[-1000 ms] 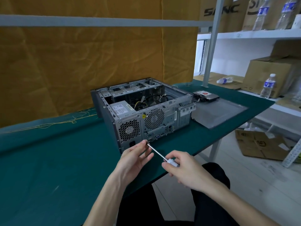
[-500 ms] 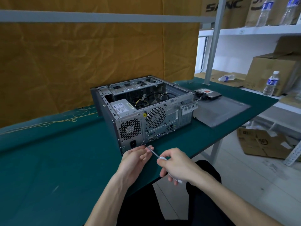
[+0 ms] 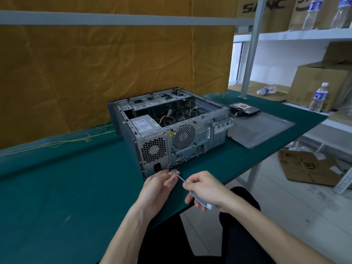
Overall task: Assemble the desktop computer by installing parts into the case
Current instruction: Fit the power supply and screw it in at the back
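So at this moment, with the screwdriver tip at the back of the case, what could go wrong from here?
The screwdriver meets the case at a slant near the power socket, so the tip may slip off the screw; the screw itself is too small to make out. The left hand has its fingertips right at the tip, so a slip could jab them. The right hand grips the handle beyond the table edge; a dropped screw would likely fall to the floor.
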`<state>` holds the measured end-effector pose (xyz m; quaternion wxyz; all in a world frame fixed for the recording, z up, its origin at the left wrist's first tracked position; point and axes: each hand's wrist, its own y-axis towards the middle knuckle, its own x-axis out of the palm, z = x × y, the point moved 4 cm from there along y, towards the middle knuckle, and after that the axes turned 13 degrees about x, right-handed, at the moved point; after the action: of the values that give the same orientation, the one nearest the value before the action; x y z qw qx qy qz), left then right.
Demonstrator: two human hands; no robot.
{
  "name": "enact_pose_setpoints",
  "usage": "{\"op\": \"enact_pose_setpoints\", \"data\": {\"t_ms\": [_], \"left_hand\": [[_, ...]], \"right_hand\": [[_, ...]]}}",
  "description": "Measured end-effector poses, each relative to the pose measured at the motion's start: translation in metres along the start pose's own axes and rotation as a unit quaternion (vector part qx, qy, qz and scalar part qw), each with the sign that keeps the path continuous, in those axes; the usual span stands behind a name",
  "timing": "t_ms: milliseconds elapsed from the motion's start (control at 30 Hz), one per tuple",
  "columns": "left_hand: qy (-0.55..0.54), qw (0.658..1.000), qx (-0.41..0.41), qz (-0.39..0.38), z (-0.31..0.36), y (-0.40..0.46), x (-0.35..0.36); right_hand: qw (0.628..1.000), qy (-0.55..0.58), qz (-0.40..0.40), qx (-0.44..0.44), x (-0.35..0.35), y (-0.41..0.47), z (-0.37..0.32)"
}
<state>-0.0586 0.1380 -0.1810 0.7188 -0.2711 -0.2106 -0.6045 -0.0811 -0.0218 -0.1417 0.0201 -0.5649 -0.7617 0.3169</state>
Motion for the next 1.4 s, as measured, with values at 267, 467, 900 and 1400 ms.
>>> {"op": "enact_pose_setpoints", "data": {"t_ms": [267,467,900,1400], "left_hand": [[0.032,0.998,-0.045,-0.019,0.002,-0.007,0.006],[0.208,0.974,-0.07,-0.056,0.002,-0.011,0.022],[0.27,0.962,-0.03,-0.035,-0.001,-0.005,0.021],[0.613,0.748,0.243,-0.077,0.019,-0.011,0.018]], "right_hand": [[1.0,0.001,-0.006,0.013,0.002,0.0,-0.003],[0.99,0.094,-0.078,0.07,0.002,-0.002,0.002],[0.994,0.095,0.009,0.061,0.007,-0.024,0.02],[0.932,0.342,-0.035,0.112,0.014,-0.027,0.031]]}}
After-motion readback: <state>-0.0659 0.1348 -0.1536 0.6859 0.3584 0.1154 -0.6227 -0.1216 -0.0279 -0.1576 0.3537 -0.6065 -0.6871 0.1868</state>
